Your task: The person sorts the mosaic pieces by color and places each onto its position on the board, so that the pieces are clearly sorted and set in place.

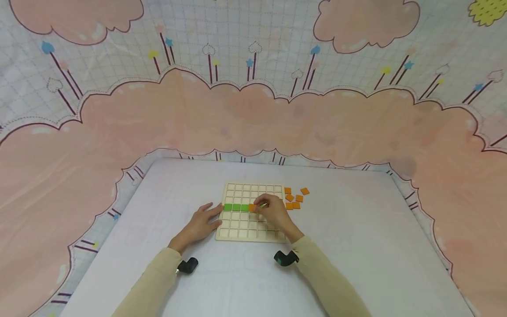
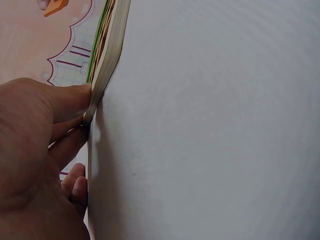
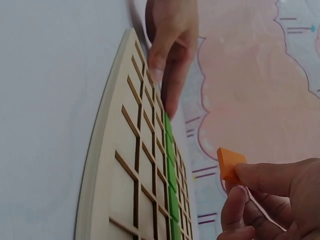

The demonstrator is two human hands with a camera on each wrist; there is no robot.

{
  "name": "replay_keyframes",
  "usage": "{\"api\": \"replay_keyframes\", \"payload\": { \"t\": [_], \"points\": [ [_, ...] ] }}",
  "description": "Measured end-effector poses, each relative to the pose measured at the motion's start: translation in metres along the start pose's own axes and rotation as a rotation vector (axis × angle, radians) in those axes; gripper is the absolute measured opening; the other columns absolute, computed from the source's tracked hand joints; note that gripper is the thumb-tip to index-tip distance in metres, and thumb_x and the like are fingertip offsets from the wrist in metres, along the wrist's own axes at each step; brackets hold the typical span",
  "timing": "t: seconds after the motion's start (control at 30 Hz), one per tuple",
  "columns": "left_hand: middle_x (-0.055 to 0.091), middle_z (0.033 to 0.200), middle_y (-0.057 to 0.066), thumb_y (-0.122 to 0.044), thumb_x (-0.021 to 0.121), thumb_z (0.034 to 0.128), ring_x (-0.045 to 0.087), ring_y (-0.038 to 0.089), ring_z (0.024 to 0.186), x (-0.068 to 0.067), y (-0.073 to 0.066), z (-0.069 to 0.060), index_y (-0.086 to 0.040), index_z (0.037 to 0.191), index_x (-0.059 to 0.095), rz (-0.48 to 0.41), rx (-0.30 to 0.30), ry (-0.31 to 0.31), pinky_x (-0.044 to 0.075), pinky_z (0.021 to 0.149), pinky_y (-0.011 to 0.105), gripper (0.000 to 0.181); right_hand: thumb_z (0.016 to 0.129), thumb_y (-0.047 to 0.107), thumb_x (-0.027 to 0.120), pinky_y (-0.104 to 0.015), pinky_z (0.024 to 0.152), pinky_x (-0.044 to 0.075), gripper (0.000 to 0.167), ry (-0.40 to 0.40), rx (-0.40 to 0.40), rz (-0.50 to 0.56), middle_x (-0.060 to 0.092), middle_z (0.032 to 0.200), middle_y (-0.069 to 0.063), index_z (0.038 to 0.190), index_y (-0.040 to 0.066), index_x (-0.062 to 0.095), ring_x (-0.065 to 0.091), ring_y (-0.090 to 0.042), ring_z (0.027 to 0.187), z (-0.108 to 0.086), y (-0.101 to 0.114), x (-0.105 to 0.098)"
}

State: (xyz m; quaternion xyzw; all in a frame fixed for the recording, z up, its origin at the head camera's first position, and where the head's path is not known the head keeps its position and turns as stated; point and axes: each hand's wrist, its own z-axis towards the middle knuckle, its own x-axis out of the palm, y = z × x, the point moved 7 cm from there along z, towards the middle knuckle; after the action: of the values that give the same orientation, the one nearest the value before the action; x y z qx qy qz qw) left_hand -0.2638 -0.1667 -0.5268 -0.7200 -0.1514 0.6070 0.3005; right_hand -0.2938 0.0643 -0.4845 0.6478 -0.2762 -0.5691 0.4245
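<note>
A pale wooden grid board [image 1: 235, 223] lies flat on the white table, a row of green tiles [image 1: 236, 207] set across its middle. My left hand [image 1: 202, 223] touches the board's left edge with its thumb and fingers, which lie extended along the rim in the left wrist view. Over the board, my right hand [image 1: 273, 212] pinches a square orange tile [image 3: 231, 164] between thumb and fingers. The right wrist view shows this tile held above the green row. Part of that row is hidden behind the right hand in the head view.
Several loose orange tiles [image 1: 296, 205] lie just right of the board. The white tabletop [image 1: 348, 229] spreads around it, with a patterned pink and white cloth [image 1: 253, 119] behind. Each wrist carries a small black device [image 1: 286, 258].
</note>
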Motion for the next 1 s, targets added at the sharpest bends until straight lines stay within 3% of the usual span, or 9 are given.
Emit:
{"api": "replay_keyframes", "payload": {
  "t": [0.5,1.0],
  "points": [
    [0.038,0.158,0.005,-0.023,0.061,0.0971,0.02,0.038,0.15,0.0,0.0,0.0,-0.012,0.148,0.043,0.0,0.01,0.012,0.021,0.115,0.069,0.056,0.09,0.012,0.071,-0.025,0.062,0.053,0.006,0.053,0.025,0.051,0.073,0.095,-0.003,0.095,0.015,0.071,0.061,-0.013,0.073,0.005,0.007,0.033],
    [0.039,0.157,0.005,-0.024,0.061,0.0971,0.02,0.039,0.15,-0.001,0.001,0.0,-0.013,0.148,0.044,0.0,0.028,0.006,0.022,0.113,0.07,0.055,0.088,0.015,0.074,-0.023,0.069,0.05,0.005,0.021,-0.016,-0.035,0.074,0.094,0.0,0.093,0.015,0.074,0.061,-0.008,0.076,0.01,0.017,0.055]
  ]
}}
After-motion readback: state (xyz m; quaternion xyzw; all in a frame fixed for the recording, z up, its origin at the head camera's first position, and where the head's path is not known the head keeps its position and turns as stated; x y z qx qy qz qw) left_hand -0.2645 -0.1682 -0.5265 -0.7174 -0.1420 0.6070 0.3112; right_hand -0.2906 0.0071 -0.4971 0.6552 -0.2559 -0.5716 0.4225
